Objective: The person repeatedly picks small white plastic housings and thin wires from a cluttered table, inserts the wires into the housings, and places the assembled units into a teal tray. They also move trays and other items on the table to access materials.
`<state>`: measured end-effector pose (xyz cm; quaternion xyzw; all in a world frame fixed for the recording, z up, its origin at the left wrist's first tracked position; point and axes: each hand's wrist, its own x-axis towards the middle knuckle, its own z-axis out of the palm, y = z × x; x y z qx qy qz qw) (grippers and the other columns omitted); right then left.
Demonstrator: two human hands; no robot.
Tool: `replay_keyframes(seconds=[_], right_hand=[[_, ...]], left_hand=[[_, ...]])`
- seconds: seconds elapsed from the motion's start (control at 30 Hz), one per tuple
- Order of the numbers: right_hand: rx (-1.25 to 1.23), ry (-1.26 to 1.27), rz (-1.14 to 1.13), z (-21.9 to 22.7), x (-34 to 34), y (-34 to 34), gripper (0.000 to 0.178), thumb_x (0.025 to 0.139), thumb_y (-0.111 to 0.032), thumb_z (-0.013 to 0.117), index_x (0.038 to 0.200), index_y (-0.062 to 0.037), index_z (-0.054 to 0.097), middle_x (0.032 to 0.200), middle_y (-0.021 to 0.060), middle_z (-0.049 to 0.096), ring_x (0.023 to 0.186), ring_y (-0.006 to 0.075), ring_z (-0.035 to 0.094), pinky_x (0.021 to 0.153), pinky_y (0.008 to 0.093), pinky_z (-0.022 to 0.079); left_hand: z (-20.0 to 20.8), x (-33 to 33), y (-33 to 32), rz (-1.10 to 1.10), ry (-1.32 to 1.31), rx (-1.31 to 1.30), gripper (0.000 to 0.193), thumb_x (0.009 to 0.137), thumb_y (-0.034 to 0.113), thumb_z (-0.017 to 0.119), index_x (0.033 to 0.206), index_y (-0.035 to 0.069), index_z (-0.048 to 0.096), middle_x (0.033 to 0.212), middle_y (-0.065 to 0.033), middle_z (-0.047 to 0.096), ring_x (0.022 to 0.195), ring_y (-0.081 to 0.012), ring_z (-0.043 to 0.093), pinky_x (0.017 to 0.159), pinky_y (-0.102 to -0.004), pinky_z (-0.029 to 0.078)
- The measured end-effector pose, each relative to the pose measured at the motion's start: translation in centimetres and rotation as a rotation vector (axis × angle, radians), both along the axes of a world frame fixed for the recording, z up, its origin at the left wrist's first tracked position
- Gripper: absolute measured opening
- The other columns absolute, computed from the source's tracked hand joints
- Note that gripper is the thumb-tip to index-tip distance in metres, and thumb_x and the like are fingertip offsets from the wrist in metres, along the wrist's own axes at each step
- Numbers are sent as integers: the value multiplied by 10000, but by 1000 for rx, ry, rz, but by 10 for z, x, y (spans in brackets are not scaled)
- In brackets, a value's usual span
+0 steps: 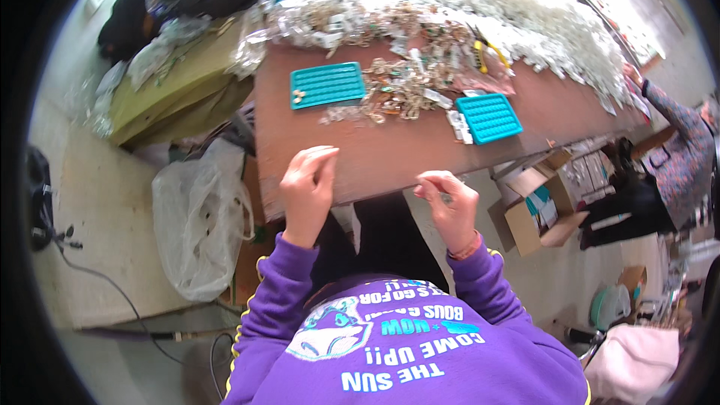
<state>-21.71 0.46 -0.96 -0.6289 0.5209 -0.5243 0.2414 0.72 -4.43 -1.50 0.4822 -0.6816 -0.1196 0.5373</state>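
My left hand (pixel 309 189) is raised at the front edge of the brown table (pixel 390 154), fingers together and bent toward the thumb in a pinch. Apart from it, my right hand (pixel 452 208) also pinches, just off the same edge. Whatever either hand may hold is too small to make out. Ahead of the left hand lies a teal tray (pixel 328 85) with rows of hollows and a few small beige pieces at its left end. A second teal tray (pixel 489 118) lies beyond the right hand.
A tangled heap of beige cords and small parts (pixel 409 79) lies between the trays, with yellow-handled pliers (pixel 480 56) beside it. Clear small pieces (pixel 555 30) cover the far side. A plastic bag (pixel 202 217) hangs at left. A cardboard box (pixel 536 217) and another person (pixel 675 150) are at right.
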Motion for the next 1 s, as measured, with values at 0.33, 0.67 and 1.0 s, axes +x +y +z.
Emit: replay_keyframes(seconds=[0.33,0.67,1.0], right_hand=[[-7,-33,-134,-8,33,-73,73,895,-62,657,948,-22,686,701,63,658,610,82,622,547,246,483],[-297,318,-227,-21,43,-72,70,857,-102,681,915,-65,693,793,121,686,643,258,660,599,330,523],[-317,353,-251,-21,44,-71,63,842,-80,682,899,-58,697,826,112,692,647,242,654,607,320,523]], left_hand=[[-9,-2,-2,66,-1,56,126,855,1,641,966,36,690,929,-107,677,870,-259,661,773,-333,521],[-11,-4,-1,86,-31,48,119,869,52,642,976,40,693,947,-107,673,892,-272,655,810,-354,518],[-10,-3,-2,40,-10,52,112,867,41,640,968,29,687,944,-117,671,889,-287,650,806,-361,516]])
